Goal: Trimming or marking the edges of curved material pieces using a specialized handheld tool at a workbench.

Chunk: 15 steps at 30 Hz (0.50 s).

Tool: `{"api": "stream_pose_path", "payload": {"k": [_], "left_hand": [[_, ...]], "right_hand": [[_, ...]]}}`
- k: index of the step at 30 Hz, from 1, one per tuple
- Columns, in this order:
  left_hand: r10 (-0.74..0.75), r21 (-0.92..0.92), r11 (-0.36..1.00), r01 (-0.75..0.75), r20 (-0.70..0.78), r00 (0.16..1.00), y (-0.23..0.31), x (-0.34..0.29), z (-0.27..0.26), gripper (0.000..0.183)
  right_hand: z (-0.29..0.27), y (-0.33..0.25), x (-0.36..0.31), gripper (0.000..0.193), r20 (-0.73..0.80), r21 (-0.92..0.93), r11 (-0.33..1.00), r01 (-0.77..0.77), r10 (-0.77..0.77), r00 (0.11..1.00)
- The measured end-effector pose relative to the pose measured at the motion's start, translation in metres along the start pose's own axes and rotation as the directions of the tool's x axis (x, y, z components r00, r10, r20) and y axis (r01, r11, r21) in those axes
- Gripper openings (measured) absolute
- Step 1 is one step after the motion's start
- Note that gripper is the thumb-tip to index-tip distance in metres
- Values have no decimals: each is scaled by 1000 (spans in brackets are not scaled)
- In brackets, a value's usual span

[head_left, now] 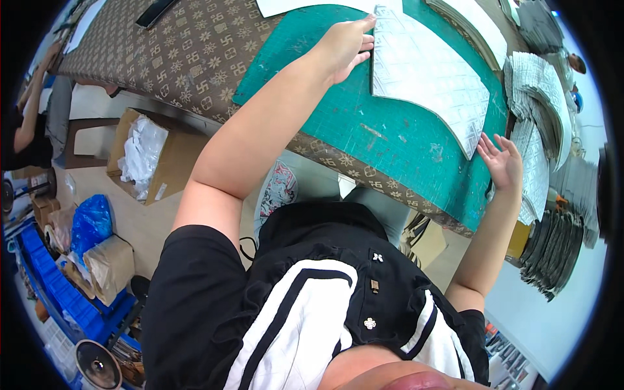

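Note:
A white, curved fan-shaped sheet [426, 71] with an embossed square pattern lies flat on a green cutting mat [364, 130]. My left hand [344, 45] rests on the sheet's left edge with its fingers pressed flat. At the sheet's lower right tip, my right hand [502, 161] is spread open, fingers apart, touching or just beside the corner. Neither hand holds anything.
The mat lies on a table with a brown patterned cover [188, 58]. Stacks of similar white curved sheets [539, 97] and dark ones [552, 250] stand to the right. A cardboard box with white plastic [146, 153] sits on the floor at left. Another person [29, 123] is at far left.

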<state>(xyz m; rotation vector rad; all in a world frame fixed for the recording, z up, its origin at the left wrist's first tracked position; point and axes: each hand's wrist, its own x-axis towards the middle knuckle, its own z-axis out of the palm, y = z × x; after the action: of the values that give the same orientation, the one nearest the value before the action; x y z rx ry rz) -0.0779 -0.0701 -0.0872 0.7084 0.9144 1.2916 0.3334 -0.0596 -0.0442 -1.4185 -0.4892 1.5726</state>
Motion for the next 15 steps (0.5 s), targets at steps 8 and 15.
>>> {"api": "stream_pose_path", "payload": {"k": [8, 15], "left_hand": [[24, -66, 998, -17, 100, 995, -9, -9, 6, 87], [-31, -198, 980, 22, -45, 999, -5, -6, -12, 89]], "right_hand": [[-3, 5, -10, 52, 11, 58, 998, 22, -23, 1000], [3, -2, -17, 60, 9, 184, 982, -44, 43, 999]]}}
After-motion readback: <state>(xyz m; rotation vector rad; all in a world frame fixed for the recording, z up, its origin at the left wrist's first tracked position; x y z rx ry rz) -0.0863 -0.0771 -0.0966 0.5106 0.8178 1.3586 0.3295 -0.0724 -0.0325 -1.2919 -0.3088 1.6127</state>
